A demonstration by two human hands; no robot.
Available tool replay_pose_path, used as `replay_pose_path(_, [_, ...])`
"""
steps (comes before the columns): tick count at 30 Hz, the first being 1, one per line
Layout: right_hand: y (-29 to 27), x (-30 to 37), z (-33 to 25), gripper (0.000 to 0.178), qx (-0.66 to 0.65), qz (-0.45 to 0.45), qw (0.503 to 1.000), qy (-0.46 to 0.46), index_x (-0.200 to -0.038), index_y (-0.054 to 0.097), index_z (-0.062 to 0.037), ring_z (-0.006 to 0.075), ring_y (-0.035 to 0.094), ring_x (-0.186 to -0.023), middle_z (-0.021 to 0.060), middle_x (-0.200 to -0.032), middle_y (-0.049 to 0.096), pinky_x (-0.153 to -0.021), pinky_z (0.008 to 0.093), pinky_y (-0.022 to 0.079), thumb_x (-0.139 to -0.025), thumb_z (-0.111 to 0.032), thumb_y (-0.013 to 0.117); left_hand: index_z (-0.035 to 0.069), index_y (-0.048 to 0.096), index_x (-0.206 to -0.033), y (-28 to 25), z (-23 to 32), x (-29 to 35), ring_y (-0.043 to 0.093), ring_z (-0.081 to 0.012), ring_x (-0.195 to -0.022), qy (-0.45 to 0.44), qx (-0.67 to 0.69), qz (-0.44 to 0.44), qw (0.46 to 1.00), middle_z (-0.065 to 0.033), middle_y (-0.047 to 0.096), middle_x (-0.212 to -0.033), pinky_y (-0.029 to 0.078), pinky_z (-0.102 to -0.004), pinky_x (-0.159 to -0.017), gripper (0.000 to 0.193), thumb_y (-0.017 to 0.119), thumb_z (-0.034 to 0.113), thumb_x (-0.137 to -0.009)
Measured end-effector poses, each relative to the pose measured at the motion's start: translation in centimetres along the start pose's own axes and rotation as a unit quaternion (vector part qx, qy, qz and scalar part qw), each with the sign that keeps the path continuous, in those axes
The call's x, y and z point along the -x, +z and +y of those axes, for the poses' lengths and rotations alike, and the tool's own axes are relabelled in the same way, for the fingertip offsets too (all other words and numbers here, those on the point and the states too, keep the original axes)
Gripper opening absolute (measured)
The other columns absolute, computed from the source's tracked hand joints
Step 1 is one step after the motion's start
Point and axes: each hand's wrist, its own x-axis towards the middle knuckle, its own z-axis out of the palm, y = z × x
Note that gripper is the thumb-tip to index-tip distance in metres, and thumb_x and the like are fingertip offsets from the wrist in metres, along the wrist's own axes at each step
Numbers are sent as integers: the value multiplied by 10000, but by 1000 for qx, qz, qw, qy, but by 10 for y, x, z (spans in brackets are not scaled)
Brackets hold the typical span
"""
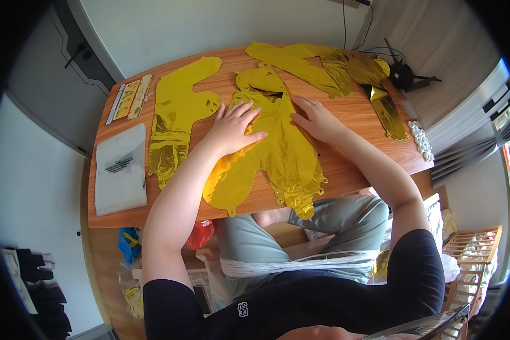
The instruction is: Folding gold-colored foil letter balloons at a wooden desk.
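A flat, uninflated gold foil balloon (286, 144) lies in front of me, its lower lobes reaching past the table's near edge. My left hand (232, 130) rests on its left side with fingers spread. On the upper right edge lies my right hand (318, 120), fingers stretched out and fairly flat. Neither hand grips anything. Near the top of this balloon the foil is folded and creased. A second flat gold foil balloon (178, 102) is to the left of my left hand. Beyond my right hand, another gold foil piece (292, 62) stretches along the far edge.
At the table's left are a stack of clear plastic bags (119, 192) with thin dark sticks (119, 164) on top, and printed cards (130, 99). Rightward lie more gold foil (388, 110), a black router (401, 75) and white coils (421, 140). White strings (300, 263) cross my lap.
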Motion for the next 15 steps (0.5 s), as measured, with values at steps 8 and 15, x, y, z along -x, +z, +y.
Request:
replay_pose_path(8, [-2,-4,-1,488,51,-49,994,-79,-1384,571,38,409,503,-1361,241,-1415,584,-1150,444,398,-1002,-259,632,155,414,-1583,-4,4,1,259,-307,-1563,-7,-11,-14,1000,-125,321,-1675,72,-583,-1281,842,564,690,-951])
replay_pose_path(15, [4,-12,4,511,1,-27,999,-33,-1408,542,42,393,513,-1338,228,-1455,541,-1137,459,404,-1008,-267,620,154,414,-1582,-2,1,1,257,-305,-1564,-5,-8,-8,1000,-126,326,-1673,74,-579,-1281,842,580,680,-946])
